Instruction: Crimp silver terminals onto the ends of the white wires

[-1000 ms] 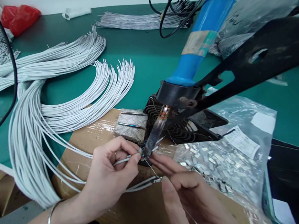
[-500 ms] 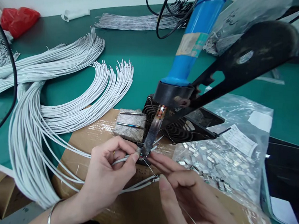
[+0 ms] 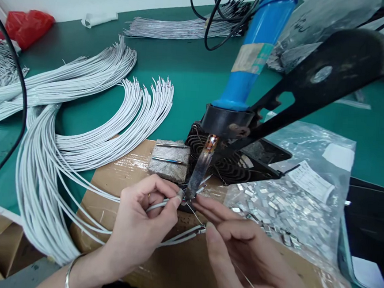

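My left hand (image 3: pixel 139 228) pinches the end of a white cable (image 3: pixel 157 204) between thumb and forefinger and holds it at the tip of the soldering iron (image 3: pixel 200 171). That iron has a blue handle (image 3: pixel 251 60) and hangs tilted in a black stand (image 3: pixel 312 87). My right hand (image 3: pixel 252 259) pinches a thin solder wire (image 3: pixel 196 218) and feeds it up to the same tip, its fingers reaching just right of the joint. Both hands work over a taped cardboard box (image 3: pixel 116 178).
Bundles of white cables (image 3: pixel 80 122) curve over the green table (image 3: pixel 183 81) to the left and back. A clear bag of small metal parts (image 3: pixel 280 208) lies right of the hands. A black fan (image 3: pixel 230 165) and a grey cleaning block (image 3: pixel 169 160) sit behind the iron tip. A red bag (image 3: pixel 28 22) lies far left.
Both hands keep their grips at the iron tip. The view has shifted slightly; nothing else has visibly moved.
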